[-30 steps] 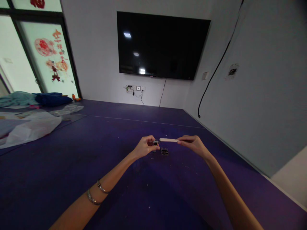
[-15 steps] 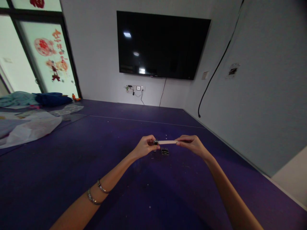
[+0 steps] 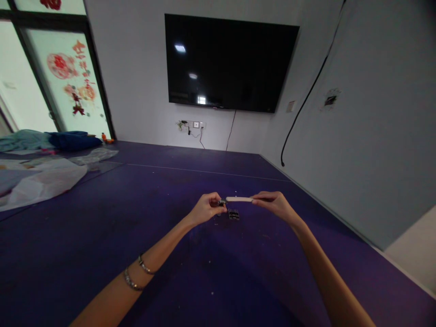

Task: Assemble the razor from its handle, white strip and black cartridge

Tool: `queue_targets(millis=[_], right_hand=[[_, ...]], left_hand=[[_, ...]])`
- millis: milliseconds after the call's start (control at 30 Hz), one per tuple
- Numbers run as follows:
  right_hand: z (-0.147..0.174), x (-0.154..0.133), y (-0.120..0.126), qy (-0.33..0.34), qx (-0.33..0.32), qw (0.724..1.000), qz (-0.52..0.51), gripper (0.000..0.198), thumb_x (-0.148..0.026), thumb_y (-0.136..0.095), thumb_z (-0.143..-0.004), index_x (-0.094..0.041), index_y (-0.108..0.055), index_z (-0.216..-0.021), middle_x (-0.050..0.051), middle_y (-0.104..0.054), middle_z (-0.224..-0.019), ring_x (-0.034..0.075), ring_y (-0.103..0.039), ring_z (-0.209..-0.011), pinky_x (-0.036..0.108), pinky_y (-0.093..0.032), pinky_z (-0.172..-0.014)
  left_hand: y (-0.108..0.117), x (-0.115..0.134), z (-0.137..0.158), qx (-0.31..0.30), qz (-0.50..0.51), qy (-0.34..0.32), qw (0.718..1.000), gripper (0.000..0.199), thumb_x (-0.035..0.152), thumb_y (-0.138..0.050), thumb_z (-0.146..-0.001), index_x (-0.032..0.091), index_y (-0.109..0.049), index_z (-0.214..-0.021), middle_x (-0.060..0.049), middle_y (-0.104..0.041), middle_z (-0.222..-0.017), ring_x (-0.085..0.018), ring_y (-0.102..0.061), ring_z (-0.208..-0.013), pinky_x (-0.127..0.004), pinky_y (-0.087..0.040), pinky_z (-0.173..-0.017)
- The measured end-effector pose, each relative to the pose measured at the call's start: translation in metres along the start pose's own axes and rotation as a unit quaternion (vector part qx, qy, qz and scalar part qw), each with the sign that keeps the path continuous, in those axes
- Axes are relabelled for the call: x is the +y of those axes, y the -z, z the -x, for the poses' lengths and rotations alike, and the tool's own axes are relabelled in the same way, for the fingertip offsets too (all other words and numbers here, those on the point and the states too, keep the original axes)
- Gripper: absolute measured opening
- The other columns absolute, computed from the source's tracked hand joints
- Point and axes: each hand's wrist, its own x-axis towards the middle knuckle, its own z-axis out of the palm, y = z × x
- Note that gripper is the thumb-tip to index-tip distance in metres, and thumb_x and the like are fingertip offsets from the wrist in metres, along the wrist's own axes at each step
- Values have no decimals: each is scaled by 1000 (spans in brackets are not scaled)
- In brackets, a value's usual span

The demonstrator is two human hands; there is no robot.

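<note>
My left hand [image 3: 208, 206] is closed in a pinch on a small dark piece [image 3: 221, 202] that looks like a little circuit board, partly hidden by the fingers. My right hand [image 3: 272, 203] pinches the right end of a pale, flat, slightly curved stick [image 3: 239, 199]. The stick's other end meets the small piece at my left fingertips; whether they touch, I cannot tell. Just below the stick, a dark square board with light markings [image 3: 234, 214] lies on the purple surface [image 3: 211, 263].
White and clear plastic sheeting [image 3: 51, 181] spreads over the left side. Behind it lie blue cloth [image 3: 75, 140] and pale green cloth [image 3: 25, 140], near a small orange item [image 3: 106, 138]. A black cable [image 3: 304, 102] hangs along the right wall. A television [image 3: 231, 63] is on the far wall.
The pale stick has shifted slightly up and to the right, its left end now a little higher against the small piece. Both hands keep nearly the same place.
</note>
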Motion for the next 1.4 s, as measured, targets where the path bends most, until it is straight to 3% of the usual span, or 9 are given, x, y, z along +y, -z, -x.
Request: queue_targets(millis=[367,533,733,867,1033,1233,1400], right_hand=[[0,-3,-2,-9,11,1000,9,25,-40,-64,-73,-20,-72,-85,5,-69,-79,18,-61,-73,28,-45,-64],[0,-7,-3,5,-19,1000,12,23,-39,-63,-73,-21,-73,-85,5,-69,-79,17,-61,-73,27,-44,-63],[1,-13,-3,-16,16,1000,16,23,-39,-63,-72,-21,-73,-83,5,-69,-78,17,-61,-72,28,-44,-64],[1,-20,-4,-4,-11,1000,24,23,-40,-63,-73,-22,-73,-83,5,-69,-78,17,-60,-72,27,-44,-63],[1,-22,-4,-14,22,999,39,21,-38,-64,-72,-22,-73,-83,5,-69,-79,17,-61,-74,28,-44,-65],[2,-30,-6,2,-2,999,42,22,-41,-63,-73,-24,-73,-82,4,-69,-77,18,-60,-73,29,-44,-63],[2,-22,1,-15,26,998,59,23,-40,-63,-72,-23,-73,-81,5,-69,-78,19,-61,-73,30,-45,-65]], left_hand=[[-1,4,1,-2,3,13,1000,23,20,-72,-61,14,-50,-65,1,-59,-65,-9,-53,-59,-24,-41,-60],[0,1,0,9,-24,2,1000,24,20,-72,-59,14,-49,-63,5,-52,-57,-6,-47,-52,-21,-37,-54],[-2,-2,0,-3,-6,7,1000,25,19,-71,-61,15,-46,-62,5,-52,-59,-6,-47,-55,-21,-38,-56],[-2,-5,-1,-4,-17,-2,1000,25,19,-71,-60,14,-47,-63,7,-47,-56,-5,-44,-52,-20,-35,-53],[-2,-5,-1,-6,-1,6,1000,28,20,-71,-59,15,-44,-61,6,-48,-58,-6,-46,-55,-22,-38,-56],[-2,-6,0,0,-20,4,1000,25,19,-71,-60,15,-47,-64,5,-51,-58,-7,-46,-54,-21,-37,-53],[-2,-8,-1,-5,-12,4,1000,25,18,-71,-60,15,-46,-63,5,-52,-62,-7,-49,-56,-22,-41,-58]])
